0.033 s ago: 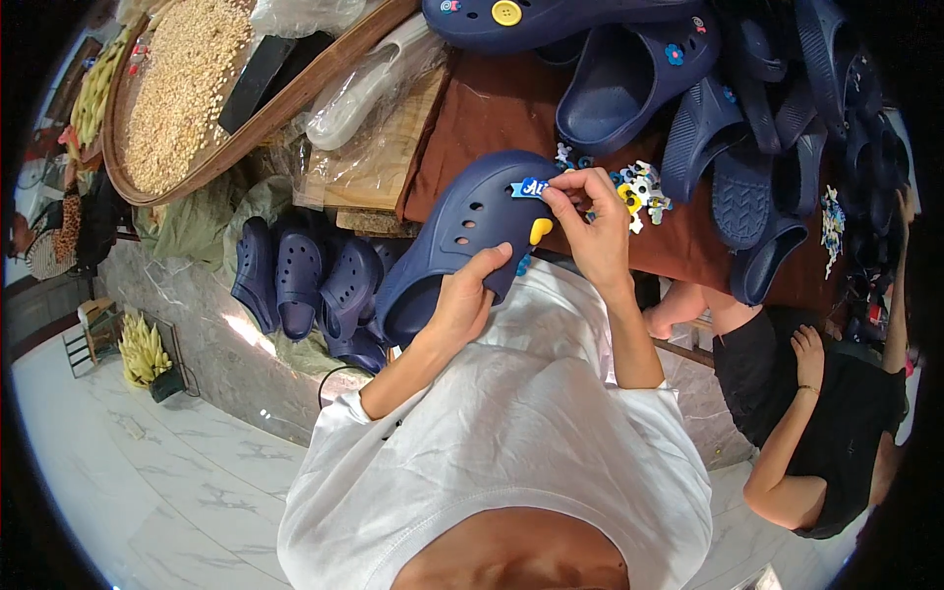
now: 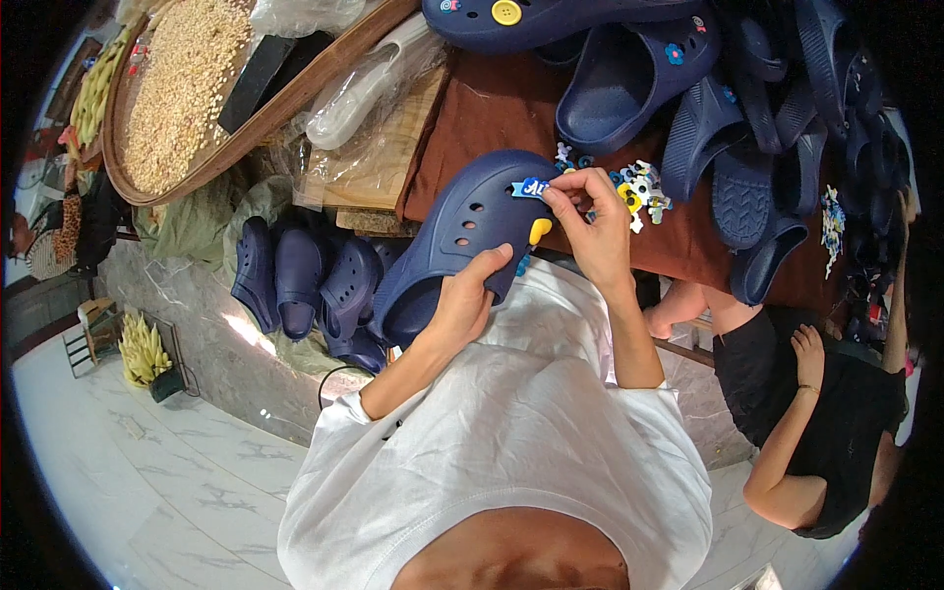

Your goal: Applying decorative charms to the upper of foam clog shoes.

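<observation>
Clamped on navy foam clog (image 2: 447, 211) with left grip (image 2: 464, 307), pinching blue charm (image 2: 531, 187) with right grip (image 2: 596, 231). Probably light, squishy; hold by the side.

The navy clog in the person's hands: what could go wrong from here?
The blue charm is pinched in the right-hand grip; if it isn't seated, which I cannot tell, it might slip and drop.

The left-hand grip holds the navy clog near its foot opening, so a firm push at the toe could twist it.

Loose charms lie heaped on the brown cloth just beyond the right-hand grip; a knock might scatter them.
</observation>
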`<action>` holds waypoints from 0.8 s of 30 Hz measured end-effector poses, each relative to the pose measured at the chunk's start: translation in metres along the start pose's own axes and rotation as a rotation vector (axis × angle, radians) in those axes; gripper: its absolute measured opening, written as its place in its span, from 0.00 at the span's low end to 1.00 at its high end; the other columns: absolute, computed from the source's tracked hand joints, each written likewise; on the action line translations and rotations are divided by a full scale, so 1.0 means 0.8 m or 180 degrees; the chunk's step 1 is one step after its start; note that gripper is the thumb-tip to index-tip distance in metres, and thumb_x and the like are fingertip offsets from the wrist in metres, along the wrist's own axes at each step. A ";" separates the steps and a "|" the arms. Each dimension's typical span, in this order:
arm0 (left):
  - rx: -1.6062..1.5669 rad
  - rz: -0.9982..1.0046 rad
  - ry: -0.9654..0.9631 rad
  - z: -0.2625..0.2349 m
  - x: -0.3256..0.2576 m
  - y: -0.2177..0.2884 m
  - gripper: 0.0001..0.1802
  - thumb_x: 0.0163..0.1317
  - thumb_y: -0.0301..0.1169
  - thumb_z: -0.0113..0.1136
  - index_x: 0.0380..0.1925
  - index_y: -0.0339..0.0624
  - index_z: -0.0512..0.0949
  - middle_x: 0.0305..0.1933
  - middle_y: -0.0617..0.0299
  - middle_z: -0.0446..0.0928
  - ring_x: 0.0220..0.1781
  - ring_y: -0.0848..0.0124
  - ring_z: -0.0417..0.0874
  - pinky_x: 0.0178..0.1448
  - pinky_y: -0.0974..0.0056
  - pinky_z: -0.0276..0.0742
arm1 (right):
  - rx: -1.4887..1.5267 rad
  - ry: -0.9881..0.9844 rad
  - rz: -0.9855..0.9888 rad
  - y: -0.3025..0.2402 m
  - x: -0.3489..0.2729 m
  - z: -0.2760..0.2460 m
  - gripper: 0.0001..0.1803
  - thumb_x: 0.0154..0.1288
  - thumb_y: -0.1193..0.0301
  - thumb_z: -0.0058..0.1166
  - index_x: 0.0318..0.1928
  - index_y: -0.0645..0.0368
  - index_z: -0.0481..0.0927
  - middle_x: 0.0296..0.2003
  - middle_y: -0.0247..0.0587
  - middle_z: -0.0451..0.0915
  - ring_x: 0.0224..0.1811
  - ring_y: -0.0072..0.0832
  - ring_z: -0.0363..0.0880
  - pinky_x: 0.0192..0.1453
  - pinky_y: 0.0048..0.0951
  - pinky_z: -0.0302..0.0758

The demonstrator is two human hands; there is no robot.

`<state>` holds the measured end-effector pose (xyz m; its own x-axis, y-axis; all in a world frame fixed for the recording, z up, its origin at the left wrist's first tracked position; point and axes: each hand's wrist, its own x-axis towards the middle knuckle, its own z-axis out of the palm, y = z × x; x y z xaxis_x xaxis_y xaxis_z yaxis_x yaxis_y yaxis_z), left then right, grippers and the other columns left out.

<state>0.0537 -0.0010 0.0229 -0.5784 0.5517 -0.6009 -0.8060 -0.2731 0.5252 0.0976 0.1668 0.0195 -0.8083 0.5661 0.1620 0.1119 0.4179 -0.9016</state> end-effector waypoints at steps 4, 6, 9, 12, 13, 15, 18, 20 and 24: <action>0.0310 0.0398 -0.0033 0.002 -0.002 -0.005 0.23 0.58 0.21 0.57 0.55 0.37 0.67 0.50 0.57 0.74 0.48 0.68 0.77 0.54 0.63 0.75 | 0.0059 -0.0164 0.0189 -0.004 0.003 -0.004 0.07 0.58 0.73 0.62 0.33 0.63 0.78 0.27 0.36 0.73 0.29 0.23 0.73 0.35 0.23 0.70; 0.0452 0.0457 -0.0034 -0.002 -0.005 -0.010 0.23 0.57 0.21 0.57 0.55 0.38 0.67 0.50 0.58 0.73 0.49 0.68 0.77 0.54 0.63 0.74 | 0.0173 -0.0414 0.0421 -0.007 0.002 -0.006 0.07 0.60 0.73 0.61 0.34 0.64 0.77 0.30 0.33 0.75 0.32 0.18 0.70 0.39 0.21 0.69; 0.0770 0.0540 -0.0034 -0.012 -0.007 -0.014 0.24 0.56 0.21 0.57 0.55 0.39 0.67 0.51 0.59 0.73 0.49 0.69 0.76 0.55 0.64 0.72 | 0.0061 -0.0309 0.0119 -0.009 0.002 -0.003 0.07 0.58 0.74 0.61 0.32 0.64 0.77 0.28 0.36 0.74 0.28 0.24 0.72 0.34 0.25 0.70; 0.0986 0.0654 -0.0095 -0.014 -0.008 -0.013 0.25 0.56 0.22 0.58 0.55 0.39 0.67 0.51 0.59 0.72 0.50 0.69 0.75 0.56 0.65 0.71 | -0.0029 -0.0287 -0.0014 -0.008 -0.002 -0.005 0.07 0.58 0.74 0.61 0.32 0.63 0.76 0.28 0.37 0.75 0.29 0.26 0.72 0.34 0.26 0.71; 0.1026 0.0743 -0.0158 -0.015 -0.009 -0.013 0.25 0.56 0.23 0.59 0.55 0.39 0.68 0.51 0.59 0.72 0.50 0.70 0.75 0.57 0.65 0.70 | -0.0025 -0.0291 -0.0015 -0.009 -0.002 -0.005 0.07 0.58 0.74 0.61 0.32 0.63 0.76 0.28 0.37 0.75 0.29 0.26 0.72 0.34 0.26 0.71; 0.1321 0.1015 -0.0197 -0.011 -0.012 -0.011 0.20 0.58 0.25 0.58 0.51 0.36 0.70 0.48 0.60 0.73 0.47 0.71 0.74 0.52 0.66 0.70 | -0.0111 -0.0260 -0.0111 -0.011 -0.004 -0.005 0.07 0.58 0.75 0.61 0.32 0.62 0.75 0.29 0.38 0.75 0.30 0.28 0.73 0.35 0.27 0.71; 0.2003 0.1295 -0.0342 -0.014 -0.022 -0.007 0.14 0.61 0.27 0.56 0.47 0.34 0.73 0.44 0.62 0.73 0.43 0.73 0.73 0.46 0.68 0.70 | -0.0086 -0.0104 -0.0479 -0.008 -0.009 -0.007 0.08 0.55 0.76 0.63 0.32 0.61 0.75 0.29 0.38 0.75 0.30 0.30 0.72 0.35 0.28 0.70; 0.2391 0.1304 -0.0448 -0.014 -0.028 -0.004 0.13 0.62 0.27 0.55 0.46 0.34 0.74 0.44 0.61 0.73 0.42 0.73 0.73 0.45 0.67 0.71 | -0.0234 0.0159 -0.0914 0.000 -0.014 -0.005 0.09 0.54 0.77 0.64 0.32 0.61 0.75 0.29 0.39 0.74 0.30 0.30 0.72 0.34 0.29 0.70; 0.2406 0.1225 -0.0399 -0.012 -0.036 -0.006 0.11 0.61 0.26 0.56 0.43 0.34 0.75 0.43 0.60 0.74 0.41 0.72 0.74 0.44 0.66 0.71 | -0.0406 0.0581 -0.1597 0.004 -0.017 -0.002 0.11 0.51 0.78 0.66 0.32 0.60 0.75 0.29 0.39 0.74 0.29 0.32 0.72 0.30 0.29 0.68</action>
<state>0.0730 -0.0233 0.0323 -0.7405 0.6236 -0.2507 -0.2304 0.1149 0.9663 0.1099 0.1612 0.0148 -0.6684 0.3846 0.6367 -0.1830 0.7446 -0.6419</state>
